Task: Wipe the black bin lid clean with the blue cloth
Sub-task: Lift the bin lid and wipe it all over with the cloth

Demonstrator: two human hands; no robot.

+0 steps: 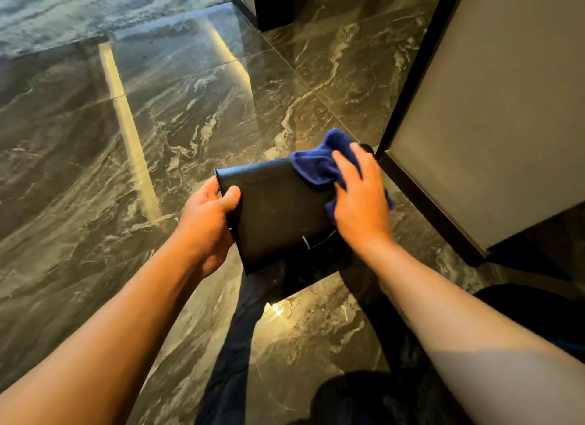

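Note:
The black bin lid (278, 215) is a flat rectangular panel held above the floor at the middle of the head view, tilted toward me. My left hand (207, 222) grips its left edge, thumb on top and fingers underneath. The blue cloth (319, 165) lies bunched on the lid's far right corner. My right hand (361, 196) presses flat on the cloth, fingers spread over it, and covers the lid's right edge. Part of the cloth shows beneath the palm on the right.
Glossy dark marble floor (158, 139) lies all around, with bright reflections. A grey cabinet panel with a black frame (490, 108) stands close on the right. Another dark base (262, 10) stands at the top. My dark trouser legs (234, 345) are below the lid.

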